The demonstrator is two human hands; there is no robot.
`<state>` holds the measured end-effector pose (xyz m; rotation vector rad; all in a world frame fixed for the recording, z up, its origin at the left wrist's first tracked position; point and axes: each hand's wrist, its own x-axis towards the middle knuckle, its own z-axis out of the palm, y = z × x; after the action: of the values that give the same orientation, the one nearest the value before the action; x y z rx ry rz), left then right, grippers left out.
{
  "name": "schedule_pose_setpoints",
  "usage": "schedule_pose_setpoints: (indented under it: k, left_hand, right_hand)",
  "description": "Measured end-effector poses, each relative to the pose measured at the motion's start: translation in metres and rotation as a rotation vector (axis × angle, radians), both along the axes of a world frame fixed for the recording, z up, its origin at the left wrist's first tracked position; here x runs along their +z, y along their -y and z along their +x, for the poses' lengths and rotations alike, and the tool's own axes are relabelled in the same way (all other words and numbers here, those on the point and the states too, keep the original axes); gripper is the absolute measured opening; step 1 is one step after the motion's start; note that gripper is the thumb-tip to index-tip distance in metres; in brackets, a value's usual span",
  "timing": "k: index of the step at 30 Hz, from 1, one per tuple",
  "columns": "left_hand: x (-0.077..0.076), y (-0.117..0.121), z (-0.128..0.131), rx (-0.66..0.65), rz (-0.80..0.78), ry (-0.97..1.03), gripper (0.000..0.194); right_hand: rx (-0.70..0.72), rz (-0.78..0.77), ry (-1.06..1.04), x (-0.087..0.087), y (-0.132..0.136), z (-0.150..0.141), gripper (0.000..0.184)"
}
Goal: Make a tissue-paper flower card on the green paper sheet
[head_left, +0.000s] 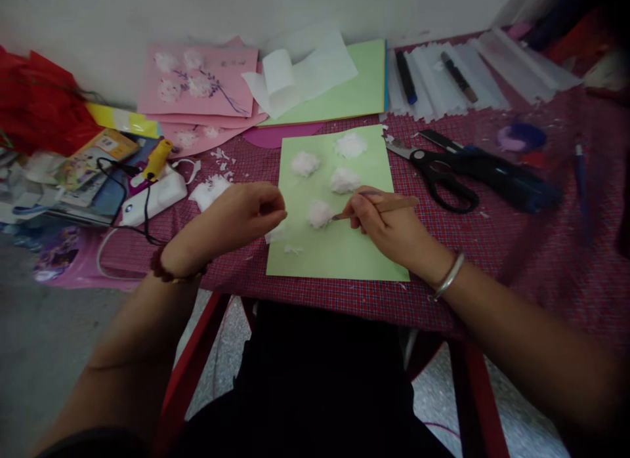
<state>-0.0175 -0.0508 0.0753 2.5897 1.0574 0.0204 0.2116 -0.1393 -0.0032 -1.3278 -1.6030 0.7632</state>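
A light green sheet of paper [339,251] lies on the table before me, with several fluffy white tufts on it. My right hand [388,225] grips a slim tan paintbrush [396,204], its dark tip at the edge of the lowest, faintly pink tuft [320,214]. Above that tuft are another tuft [344,180] and, farther up, two more. At the sheet's left edge hovers my left hand [251,208], fingers curled and pressed together; anything between them is hidden. Small white scraps [275,233] lie below it on the paper.
Black-handled scissors [445,176] lie right of the sheet, beside a dark blue-black tool [506,176]. Behind are pink cards [207,77] with white flowers, white tissue [319,64] and markers [406,77] on pleated white strips. A white power strip [155,197] and cords sit left.
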Motion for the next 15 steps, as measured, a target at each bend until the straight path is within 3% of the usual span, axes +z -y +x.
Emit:
schedule_pose_setpoints:
  k: [4,9,15]
  left_hand:
    - [-0.01,0.018,-0.022,-0.055,-0.031,0.007,0.015]
    - [-0.027,0.038,-0.024,-0.126,-0.003,0.017,0.012]
    - [-0.035,0.035,-0.026,-0.146,0.044,-0.041,0.017]
  right_hand:
    - [-0.064,-0.042,-0.154,0.005,0.002,0.0,0.043]
    - [-0.165,-0.072,-0.305,0.01,0.007,0.003,0.041]
    - [-0.103,-0.083,-0.335,0.01,0.009,0.004,0.04]
